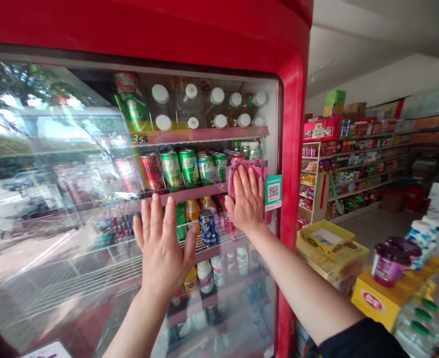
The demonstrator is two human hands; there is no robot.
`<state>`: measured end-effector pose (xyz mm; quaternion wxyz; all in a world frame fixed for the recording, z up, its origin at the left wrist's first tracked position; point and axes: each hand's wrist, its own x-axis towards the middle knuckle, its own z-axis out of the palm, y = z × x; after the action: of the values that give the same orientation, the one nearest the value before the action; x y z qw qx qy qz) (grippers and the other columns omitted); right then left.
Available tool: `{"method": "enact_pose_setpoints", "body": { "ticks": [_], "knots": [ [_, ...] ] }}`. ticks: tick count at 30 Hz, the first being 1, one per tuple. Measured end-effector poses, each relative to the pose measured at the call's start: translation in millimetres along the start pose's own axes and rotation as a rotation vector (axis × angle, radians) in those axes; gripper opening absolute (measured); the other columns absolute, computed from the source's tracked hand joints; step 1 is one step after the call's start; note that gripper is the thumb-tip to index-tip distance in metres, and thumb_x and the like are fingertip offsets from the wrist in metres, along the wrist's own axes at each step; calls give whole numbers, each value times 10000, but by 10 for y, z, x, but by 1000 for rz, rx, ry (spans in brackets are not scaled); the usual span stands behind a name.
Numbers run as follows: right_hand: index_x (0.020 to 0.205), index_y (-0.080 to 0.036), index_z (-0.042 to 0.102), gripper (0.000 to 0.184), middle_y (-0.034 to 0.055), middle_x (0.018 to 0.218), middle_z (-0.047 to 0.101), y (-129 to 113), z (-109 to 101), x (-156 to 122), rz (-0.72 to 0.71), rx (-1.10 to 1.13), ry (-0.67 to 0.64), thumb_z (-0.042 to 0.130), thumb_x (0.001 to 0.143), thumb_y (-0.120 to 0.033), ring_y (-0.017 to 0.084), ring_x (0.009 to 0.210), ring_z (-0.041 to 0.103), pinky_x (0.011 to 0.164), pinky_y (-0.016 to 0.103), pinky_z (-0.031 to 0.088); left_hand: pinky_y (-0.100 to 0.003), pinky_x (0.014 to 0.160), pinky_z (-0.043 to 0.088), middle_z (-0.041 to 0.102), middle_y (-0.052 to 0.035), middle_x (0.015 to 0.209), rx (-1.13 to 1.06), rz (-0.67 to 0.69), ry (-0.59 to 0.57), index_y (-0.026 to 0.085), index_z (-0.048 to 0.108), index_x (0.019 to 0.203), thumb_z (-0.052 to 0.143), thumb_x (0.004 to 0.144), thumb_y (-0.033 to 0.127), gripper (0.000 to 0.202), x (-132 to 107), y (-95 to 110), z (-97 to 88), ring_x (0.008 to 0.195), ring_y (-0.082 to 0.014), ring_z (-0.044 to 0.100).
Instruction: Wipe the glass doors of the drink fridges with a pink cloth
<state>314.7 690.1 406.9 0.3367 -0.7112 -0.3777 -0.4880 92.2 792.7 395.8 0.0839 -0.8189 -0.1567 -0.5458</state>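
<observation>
My right hand [247, 201] lies flat over a pink cloth [258, 166], holding it against the glass door [103, 298] of a drinks fridge near its right edge. My left hand [165, 243] is raised at the glass lower and further left, fingers spread and nothing in it; whether it touches the pane I cannot tell. Behind the glass stand green cans [188, 166], a red can [152, 171] and a blue Pepsi can [208, 226]. White-capped bottles [191, 92] fill the top shelf. A sticker with a square code [274, 193] is just right of the cloth.
A red frame [294, 149] surrounds the fridge door. To the right are stocked shop shelves [368, 164], yellow open boxes [327, 236], a yellow carton [374, 301] with purple tubs [389, 263] on it, and green-capped bottles [418, 328]. Street reflections cover the left glass.
</observation>
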Motion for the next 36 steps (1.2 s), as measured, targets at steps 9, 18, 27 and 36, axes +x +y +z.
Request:
{"method": "enact_pose_setpoints", "body": {
  "ticks": [9, 18, 27, 36],
  "knots": [
    [1812, -227, 253, 733, 8, 1900, 175, -1127, 176, 174, -333, 56, -48, 418, 1145, -484, 330, 1781, 90, 1437, 656, 219, -669, 1419, 113, 129, -126, 1906, 48, -28, 62, 299, 121, 1828, 577, 1095, 452, 877, 4, -266, -121, 1762, -425, 133],
    [1787, -231, 326, 725, 23, 1870, 296, -300, -107, 629, -539, 27, -24, 505, 1131, -484, 281, 1770, 166, 1466, 598, 96, -639, 1427, 125, 178, -141, 1896, 52, 17, 98, 270, 183, 1821, 569, 1103, 464, 837, 366, -86, -20, 1763, -411, 143],
    [1780, -128, 329, 752, 136, 1861, 320, 593, -291, 983, -93, -31, 140, 502, 1095, -387, 344, 1750, 223, 1429, 639, 182, -631, 1417, 132, 202, -166, 1887, 23, 108, 155, 257, 168, 1821, 554, 1104, 456, 838, 674, 38, 24, 1768, -383, 144],
    [1807, -126, 241, 820, 172, 1863, 286, -643, 11, 935, -118, 139, 214, 519, 1099, -432, 424, 1749, 190, 1386, 766, 184, -652, 1411, 134, 207, -160, 1886, 57, 27, 173, 255, 185, 1821, 524, 1110, 492, 822, 702, -281, -183, 1764, -400, 150]
  ]
}}
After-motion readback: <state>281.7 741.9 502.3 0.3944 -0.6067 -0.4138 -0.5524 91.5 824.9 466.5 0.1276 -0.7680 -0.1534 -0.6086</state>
